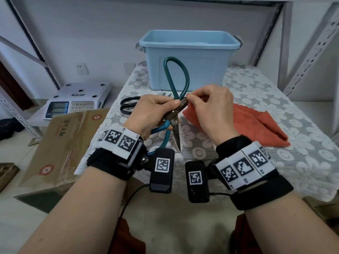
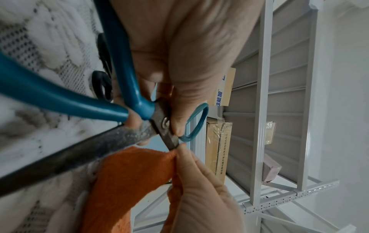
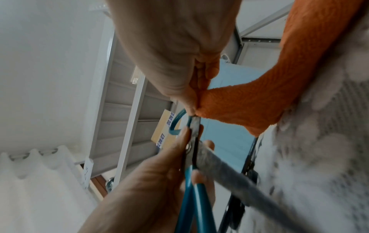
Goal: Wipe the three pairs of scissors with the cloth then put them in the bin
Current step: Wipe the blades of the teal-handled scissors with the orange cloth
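Teal-handled scissors (image 1: 176, 76) are held up over the table, spread wide, one rusty blade pointing down toward me. My left hand (image 1: 157, 109) grips them at the pivot (image 2: 165, 123), thumb on top. My right hand (image 1: 194, 99) pinches the orange cloth (image 1: 256, 123) around the other blade, near its tip (image 2: 171, 145). The rest of the cloth trails onto the table to the right. Black-handled scissors (image 1: 121, 108) lie on the table behind my left hand. The light blue bin (image 1: 189, 45) stands at the back of the table; its inside is mostly hidden.
A white lace cover (image 1: 275, 92) drapes the table. A weighing scale (image 1: 77, 99) and flattened cardboard (image 1: 62, 140) sit low on the left. Metal shelf uprights (image 1: 311, 52) rise on both sides.
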